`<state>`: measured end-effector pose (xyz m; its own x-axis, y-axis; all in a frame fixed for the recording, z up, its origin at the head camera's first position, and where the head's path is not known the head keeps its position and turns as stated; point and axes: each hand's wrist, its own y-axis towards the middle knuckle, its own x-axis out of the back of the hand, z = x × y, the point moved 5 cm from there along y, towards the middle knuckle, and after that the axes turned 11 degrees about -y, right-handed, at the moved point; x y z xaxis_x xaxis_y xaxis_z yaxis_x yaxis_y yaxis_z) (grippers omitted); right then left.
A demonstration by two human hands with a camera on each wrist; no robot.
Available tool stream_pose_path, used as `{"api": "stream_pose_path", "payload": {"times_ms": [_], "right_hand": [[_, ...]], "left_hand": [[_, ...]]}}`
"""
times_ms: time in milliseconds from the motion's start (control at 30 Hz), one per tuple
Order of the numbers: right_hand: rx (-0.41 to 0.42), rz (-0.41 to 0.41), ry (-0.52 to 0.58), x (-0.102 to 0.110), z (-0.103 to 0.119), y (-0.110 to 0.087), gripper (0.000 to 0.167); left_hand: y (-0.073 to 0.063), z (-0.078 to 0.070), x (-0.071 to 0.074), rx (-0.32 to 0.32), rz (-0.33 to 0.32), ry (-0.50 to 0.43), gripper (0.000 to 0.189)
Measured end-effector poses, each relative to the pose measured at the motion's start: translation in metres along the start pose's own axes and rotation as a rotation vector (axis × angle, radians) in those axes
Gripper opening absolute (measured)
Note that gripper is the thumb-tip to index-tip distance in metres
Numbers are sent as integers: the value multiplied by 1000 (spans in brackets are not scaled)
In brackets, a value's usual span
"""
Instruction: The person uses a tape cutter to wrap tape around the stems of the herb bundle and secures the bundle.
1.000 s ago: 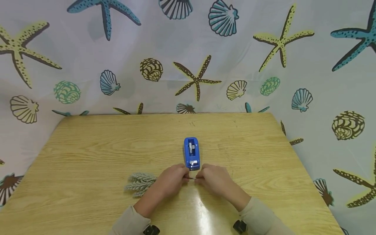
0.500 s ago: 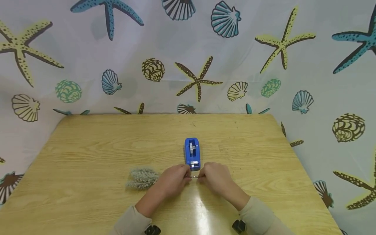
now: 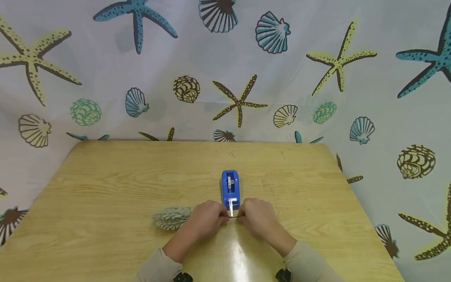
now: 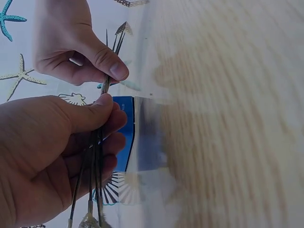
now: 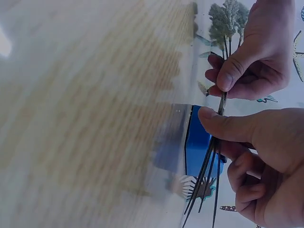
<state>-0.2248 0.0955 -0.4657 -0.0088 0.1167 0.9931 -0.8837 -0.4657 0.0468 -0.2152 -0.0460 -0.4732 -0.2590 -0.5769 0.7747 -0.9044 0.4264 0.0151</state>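
Pinching the plant bunch [image 4: 96,164] between thumb and fingers on both sides, you've got your left hand [image 3: 208,214] and right hand [image 3: 258,213] close together with a short bit of stem showing between them, right at the near end of the blue tape dispenser [image 3: 230,195]. Its long axis runs pretty much left to right, fluffy heads [image 3: 172,217] pointing left and bare stem ends fanning out past your right fingers, while the tape strip [image 3: 231,208] comes straight toward you, crosswise to the stems.
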Motion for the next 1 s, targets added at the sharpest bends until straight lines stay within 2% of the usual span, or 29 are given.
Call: {"api": "stream_pose_path", "payload": {"times_ms": [167,300,633,767,1000], "right_hand": [[-6,-31,-1,-1,0,1,8],[-24,-39,8,-1,-1,2,11],[-48,-47,3,-2,-4,3,22],[4,-38,8,-3,-4,4,21],[154,90,1,-12,0,2,20]], "left_hand": [[0,5,-1,8,-35,-66,8],[0,7,-4,20,-20,-122,10],[3,2,-3,0,-27,-43,10],[4,0,0,-24,-46,35,9],[3,-1,2,-46,-81,94,8]]}}
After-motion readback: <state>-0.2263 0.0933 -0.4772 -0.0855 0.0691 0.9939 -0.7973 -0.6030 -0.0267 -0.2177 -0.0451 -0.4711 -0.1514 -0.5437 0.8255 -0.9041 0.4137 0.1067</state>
